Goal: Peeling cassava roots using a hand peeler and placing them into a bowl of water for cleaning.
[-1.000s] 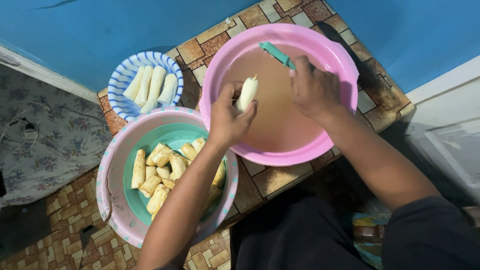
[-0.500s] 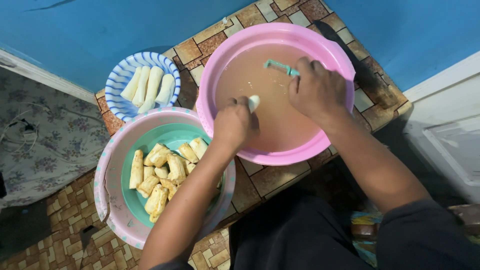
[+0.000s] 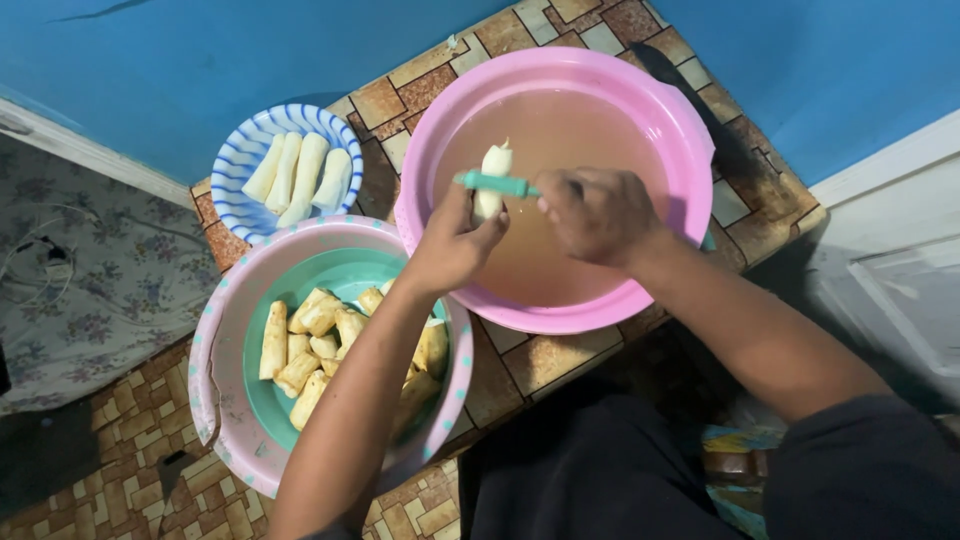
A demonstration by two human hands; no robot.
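Note:
My left hand (image 3: 455,245) grips a pale peeled root piece (image 3: 491,178), holding it upright over the big pink basin (image 3: 640,90) of cloudy brownish water. My right hand (image 3: 598,212) holds a teal-handled peeler (image 3: 495,184), laid across the piece. Under my left forearm sits a pink and teal basin (image 3: 225,340) with several unpeeled yellowish root pieces (image 3: 305,345).
A blue-striped white bowl (image 3: 240,160) at the back left holds several peeled white pieces (image 3: 300,175). The basins stand on a brick-patterned floor (image 3: 130,420) beside a blue wall (image 3: 200,60). A floral cloth (image 3: 90,270) lies to the left; a white panel (image 3: 900,260) to the right.
My left hand dipped the piece toward the water, then lifted it upright again. The peeler swung from the basin's far side down onto the piece.

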